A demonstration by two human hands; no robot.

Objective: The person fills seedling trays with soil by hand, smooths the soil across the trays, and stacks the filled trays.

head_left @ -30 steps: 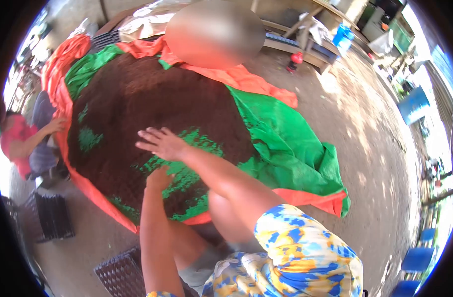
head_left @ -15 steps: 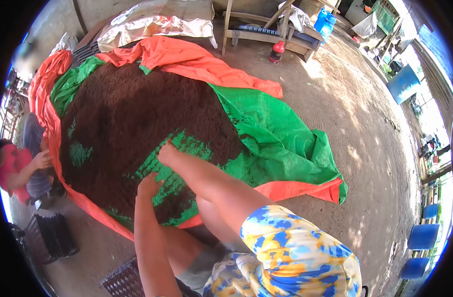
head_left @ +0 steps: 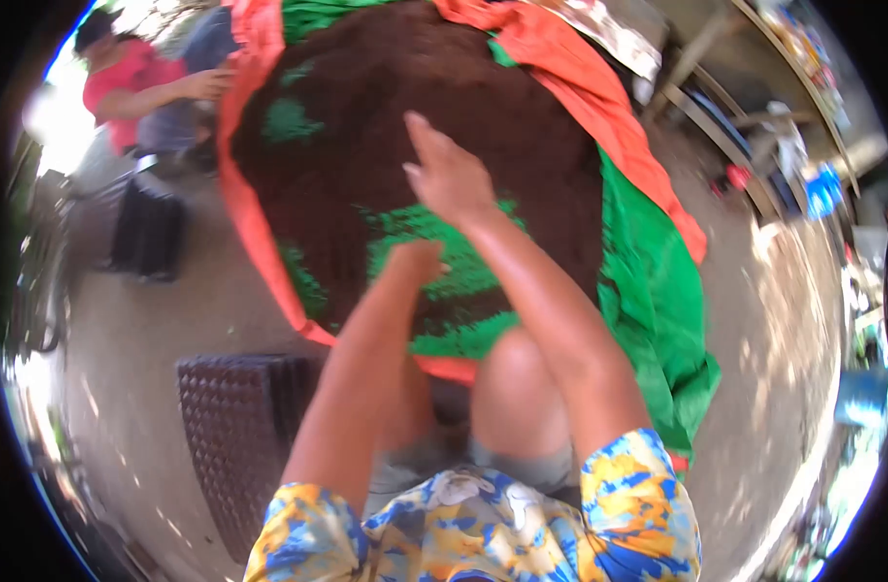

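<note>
Dark, soil-like loose material [head_left: 328, 184] lies spread over a green and orange tarp [head_left: 648, 262]. A bare green patch of the sheet shows through near my hands. My right hand [head_left: 451, 175] is over the dark material, thumb and index finger apart, with nothing visible in it. Closer to me, my left hand [head_left: 415, 260] is low at the left edge of the green patch. Its fingers point down and are mostly hidden, so their grip does not show.
Dark cell trays [head_left: 235, 427] are stacked on the ground at my left; another dark stack [head_left: 148, 228] stands farther off. A person in a pink top [head_left: 138, 82] sits at the tarp's left edge. A wooden bench [head_left: 706, 121] and red container [head_left: 733, 177] are at right.
The view has swung left, bringing the cell trays and the other person further in. My right hand has lifted from the green patch and its fingers have opened out.
</note>
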